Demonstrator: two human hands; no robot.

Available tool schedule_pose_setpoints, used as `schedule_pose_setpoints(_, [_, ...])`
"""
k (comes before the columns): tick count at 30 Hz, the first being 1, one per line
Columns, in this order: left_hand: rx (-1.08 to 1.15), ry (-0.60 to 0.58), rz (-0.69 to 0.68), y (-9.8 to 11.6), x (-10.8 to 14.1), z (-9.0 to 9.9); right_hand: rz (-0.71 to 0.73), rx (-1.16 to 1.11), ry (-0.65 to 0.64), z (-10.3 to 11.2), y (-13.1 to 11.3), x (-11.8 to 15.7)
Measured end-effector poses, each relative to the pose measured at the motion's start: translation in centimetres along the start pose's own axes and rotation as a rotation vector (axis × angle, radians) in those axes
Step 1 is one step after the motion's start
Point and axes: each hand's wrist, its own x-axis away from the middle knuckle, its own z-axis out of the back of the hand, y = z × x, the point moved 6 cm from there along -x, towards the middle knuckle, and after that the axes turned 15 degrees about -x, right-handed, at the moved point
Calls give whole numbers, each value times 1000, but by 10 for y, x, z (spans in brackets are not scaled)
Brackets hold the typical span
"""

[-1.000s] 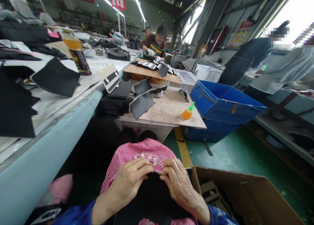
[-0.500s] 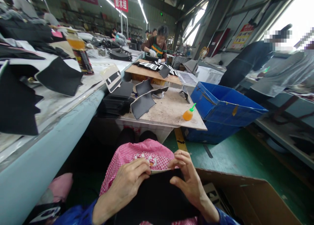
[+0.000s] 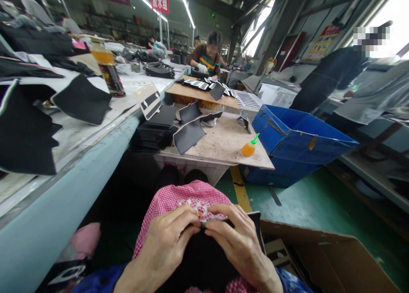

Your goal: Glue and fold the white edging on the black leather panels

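A black sheet-like panel [image 3: 204, 261] with a pale edge lies over my lap, on a red-and-white checked apron [image 3: 179, 195]. At its far edge my left hand [image 3: 166, 237] pinches the rim between thumb and fingers. Close beside it, my right hand [image 3: 238, 233] also closes on that edge, fingertips almost meeting the left ones. The panel's right corner sticks up behind the right hand. Much of the rim is hidden by my fingers.
Ahead, a low board table [image 3: 223, 143] bears curved black pieces [image 3: 189, 136], a stack of black panels [image 3: 153, 133] and an orange squeeze bottle [image 3: 249, 148]. A blue bin [image 3: 297, 143] stands right, a cardboard box [image 3: 332, 250] near my right arm. A co-worker [image 3: 206, 56] works beyond.
My right hand has moved left along the panel's edge and closed from a looser, spread grip, now nearly touching my left hand. The left hand keeps its pinch.
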Motion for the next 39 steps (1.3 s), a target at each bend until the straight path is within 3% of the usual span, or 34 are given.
schedule_pose_setpoints(6, [-10, 80, -30, 5, -8, 23, 124, -5, 26, 6, -15, -18])
schedule_pose_setpoints(13, [-43, 98, -138, 15, -11, 53, 36, -119, 50, 15, -16, -38])
schedule_pose_setpoints(19, [18, 119, 153, 1, -12, 72, -43, -198, 113, 30, -12, -45])
schedule_pose_setpoints(26, [52, 214, 232, 9, -21, 77, -62, -195, 149, 36, -18, -47])
schedule_pose_setpoints(32, [121, 212, 340, 3, -13, 75, -94, -229, 162, 35, -20, -48])
schedule_pose_setpoints(39, [130, 202, 346, -1, -13, 74, -82, -215, 178, 34, -21, -51])
